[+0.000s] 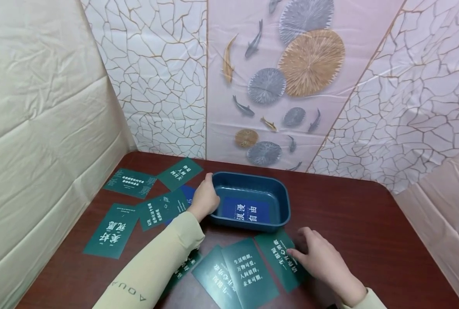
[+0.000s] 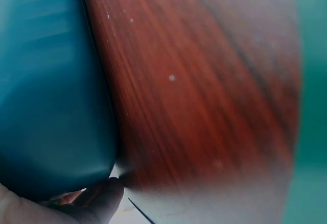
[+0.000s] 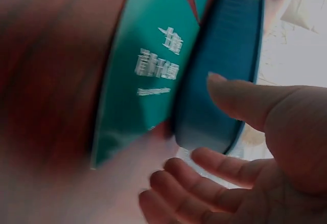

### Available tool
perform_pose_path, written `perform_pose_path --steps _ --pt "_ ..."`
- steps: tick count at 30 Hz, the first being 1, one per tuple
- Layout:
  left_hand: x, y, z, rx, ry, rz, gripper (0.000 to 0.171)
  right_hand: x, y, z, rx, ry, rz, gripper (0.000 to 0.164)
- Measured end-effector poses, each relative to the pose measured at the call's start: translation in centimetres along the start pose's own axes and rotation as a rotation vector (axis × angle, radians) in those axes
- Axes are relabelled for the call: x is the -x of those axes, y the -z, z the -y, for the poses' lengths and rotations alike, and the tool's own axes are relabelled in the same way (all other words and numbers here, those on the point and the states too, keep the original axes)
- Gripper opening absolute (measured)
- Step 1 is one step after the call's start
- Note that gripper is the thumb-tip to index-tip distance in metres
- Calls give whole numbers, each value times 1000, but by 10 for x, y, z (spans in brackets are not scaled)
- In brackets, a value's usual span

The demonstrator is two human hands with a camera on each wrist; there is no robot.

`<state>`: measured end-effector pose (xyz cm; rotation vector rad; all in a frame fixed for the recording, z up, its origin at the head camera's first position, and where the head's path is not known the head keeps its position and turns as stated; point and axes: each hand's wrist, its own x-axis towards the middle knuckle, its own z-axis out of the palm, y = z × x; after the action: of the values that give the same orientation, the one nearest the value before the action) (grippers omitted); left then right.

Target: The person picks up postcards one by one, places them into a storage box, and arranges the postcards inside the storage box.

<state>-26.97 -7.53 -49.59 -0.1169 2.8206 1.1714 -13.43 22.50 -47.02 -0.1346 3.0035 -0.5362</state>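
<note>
My left hand (image 1: 205,199) grips the tray (image 1: 252,175); my right hand (image 1: 323,259) hangs open by the nearest green card (image 1: 277,253) on the table (image 1: 349,210), contact unclear. Probably light, stiffish, slick: pinch its edge.

tray (image 1: 260,185): teal-blue | inner card (image 1: 246,210): deep blue, white lettering | loose cards (image 1: 250,272): mostly green, white lettering | table (image 1: 349,214): red-brown, wood-grained | sleeve (image 1: 156,257): pale yellow-green

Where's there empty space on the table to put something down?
The biggest bare patch of table is right of the blue tray, between it, the right hand and the table's right edge. Another lies front left, between the left sleeve and the table's edge. Cards crowd the tray's left and front.
</note>
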Motion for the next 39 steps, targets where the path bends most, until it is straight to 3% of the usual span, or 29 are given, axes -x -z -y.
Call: perform_pose_path --steps 5,13,39 --pt "0 0 0 0 8 5 77 2 -8 -1 19 -12 68 64" --pt "1 0 -1 -7 1 5 77 1 -13 -2 73 -30 80 76" --pt "1 2 -1 3 0 11 77 -4 -13 -8 -6 -57 109 68"
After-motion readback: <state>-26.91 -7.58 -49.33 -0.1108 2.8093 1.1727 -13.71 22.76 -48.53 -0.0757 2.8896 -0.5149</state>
